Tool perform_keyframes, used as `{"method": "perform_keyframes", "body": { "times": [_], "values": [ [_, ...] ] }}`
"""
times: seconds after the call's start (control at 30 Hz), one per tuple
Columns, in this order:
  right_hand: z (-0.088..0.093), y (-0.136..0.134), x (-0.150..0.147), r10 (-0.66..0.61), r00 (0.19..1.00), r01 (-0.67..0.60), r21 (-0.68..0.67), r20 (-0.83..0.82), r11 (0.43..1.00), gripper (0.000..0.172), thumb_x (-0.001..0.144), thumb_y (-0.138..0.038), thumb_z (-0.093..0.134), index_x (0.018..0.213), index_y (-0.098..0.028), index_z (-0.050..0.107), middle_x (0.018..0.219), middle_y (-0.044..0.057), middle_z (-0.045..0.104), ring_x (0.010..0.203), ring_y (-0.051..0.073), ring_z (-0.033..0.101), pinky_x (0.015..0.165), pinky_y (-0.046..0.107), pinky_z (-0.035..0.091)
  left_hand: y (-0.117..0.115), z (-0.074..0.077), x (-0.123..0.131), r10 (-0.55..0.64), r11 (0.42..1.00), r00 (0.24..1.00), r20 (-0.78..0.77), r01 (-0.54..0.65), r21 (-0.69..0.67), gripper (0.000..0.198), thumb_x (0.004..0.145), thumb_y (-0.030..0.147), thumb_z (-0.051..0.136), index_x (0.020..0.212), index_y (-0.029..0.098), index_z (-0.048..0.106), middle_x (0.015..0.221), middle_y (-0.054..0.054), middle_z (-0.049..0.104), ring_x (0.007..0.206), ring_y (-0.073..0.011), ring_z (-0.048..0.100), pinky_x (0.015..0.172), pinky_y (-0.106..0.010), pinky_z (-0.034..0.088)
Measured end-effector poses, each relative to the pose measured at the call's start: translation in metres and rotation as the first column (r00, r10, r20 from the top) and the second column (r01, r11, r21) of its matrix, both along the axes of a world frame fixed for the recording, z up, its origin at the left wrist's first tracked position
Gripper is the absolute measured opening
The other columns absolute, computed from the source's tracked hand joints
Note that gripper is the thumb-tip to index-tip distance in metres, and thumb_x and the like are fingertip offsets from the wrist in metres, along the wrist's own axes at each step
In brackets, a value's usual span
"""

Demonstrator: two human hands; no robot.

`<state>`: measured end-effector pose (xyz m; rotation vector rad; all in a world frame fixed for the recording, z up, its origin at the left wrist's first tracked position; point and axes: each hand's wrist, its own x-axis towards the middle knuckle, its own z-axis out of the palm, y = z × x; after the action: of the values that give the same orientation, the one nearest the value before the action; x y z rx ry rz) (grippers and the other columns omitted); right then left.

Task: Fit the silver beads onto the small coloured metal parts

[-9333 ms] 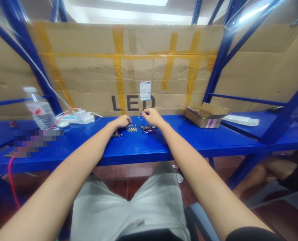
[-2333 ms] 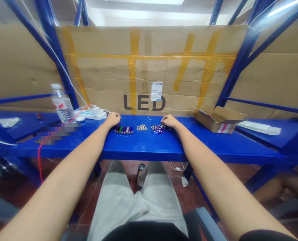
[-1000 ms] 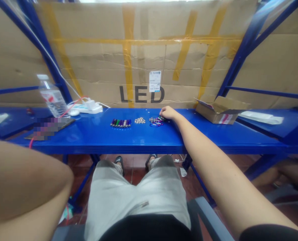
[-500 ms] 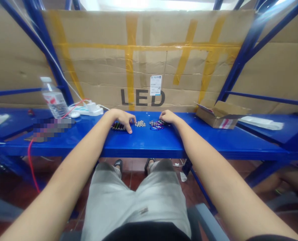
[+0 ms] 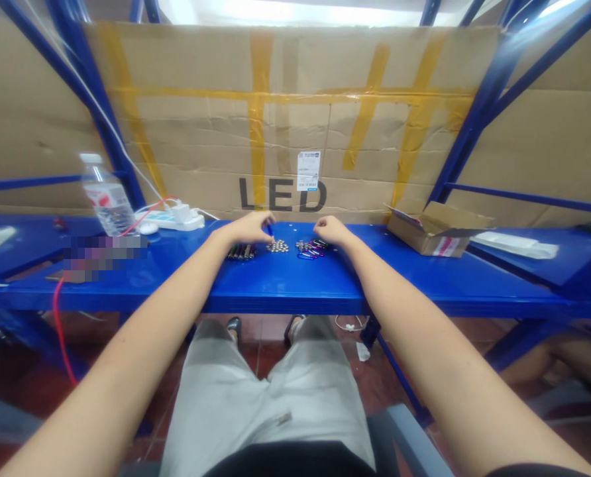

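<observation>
My left hand (image 5: 254, 228) is closed in a pinch, with a slim blue piece (image 5: 270, 230) between thumb and fingers, over the left edge of a pile of small silvery metal parts (image 5: 278, 247). Under its wrist lies a row of dark, shiny little cylinders (image 5: 242, 252). My right hand (image 5: 331, 230) has its fingers curled together at the far right side of a group of small coloured carabiners (image 5: 309, 253) with silvery bits among them. Whatever sits in the right fingertips is hidden.
The blue table (image 5: 285, 285) backs onto a large taped cardboard sheet (image 5: 201, 146). To the right stands an open cardboard box (image 5: 425, 232). A water bottle (image 5: 107, 199), a white power strip (image 5: 176, 218) and a red cable (image 5: 59, 331) are on the left.
My left hand has lifted from the dark cylinders and shifted right toward the silvery parts, now pinching the slim blue piece. The right hand stays by the carabiners.
</observation>
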<state>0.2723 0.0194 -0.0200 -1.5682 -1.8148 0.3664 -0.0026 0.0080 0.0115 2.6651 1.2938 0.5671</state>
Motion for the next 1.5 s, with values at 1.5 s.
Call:
{"method": "perform_keyframes", "body": {
  "times": [1.5],
  "values": [
    [-0.001, -0.007, -0.026, 0.232, 0.922, -0.235, 0.028, -0.309, 0.972, 0.019, 0.076, -0.002, 0.067, 0.092, -0.013, 0.066, 0.075, 0.006, 0.073, 0.064, 0.016, 0.065, 0.062, 0.026, 0.053, 0.01, -0.028, -0.003, 0.077, 0.996, 0.996, -0.046, -0.079, -0.035, 0.025, 0.078, 0.02, 0.062, 0.1, 0.017, 0.073, 0.106, -0.007, 0.076, 0.1, -0.0217, 0.068, 0.09, -0.029, 0.051]
  ]
}}
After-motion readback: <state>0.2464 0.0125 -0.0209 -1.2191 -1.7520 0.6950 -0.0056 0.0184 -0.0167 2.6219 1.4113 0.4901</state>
